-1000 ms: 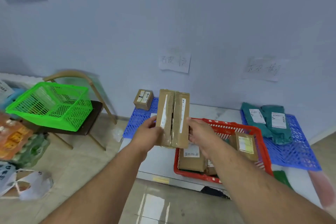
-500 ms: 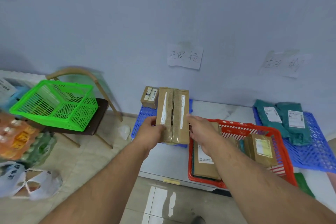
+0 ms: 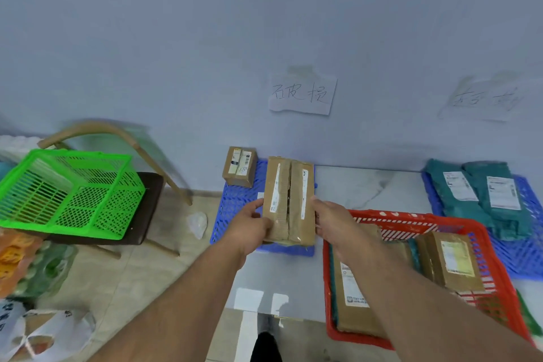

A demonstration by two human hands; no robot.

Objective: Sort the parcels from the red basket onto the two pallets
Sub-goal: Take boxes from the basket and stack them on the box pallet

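Now a brown parcel (image 3: 288, 200) with a split taped seam is held upright over the left pallet (image 3: 235, 214), the left hand (image 3: 249, 226) gripping its left edge and the right hand (image 3: 332, 220) its right edge, fingers curled round it; a small box (image 3: 239, 166) sits at that pallet's far corner. Just to the right lies the red basket (image 3: 496, 261) with more brown parcels inside, and beyond it the right pallet (image 3: 526, 247) bears two green bags (image 3: 476, 197); well to the left, a green basket (image 3: 67, 194) rests on a chair (image 3: 147, 209).
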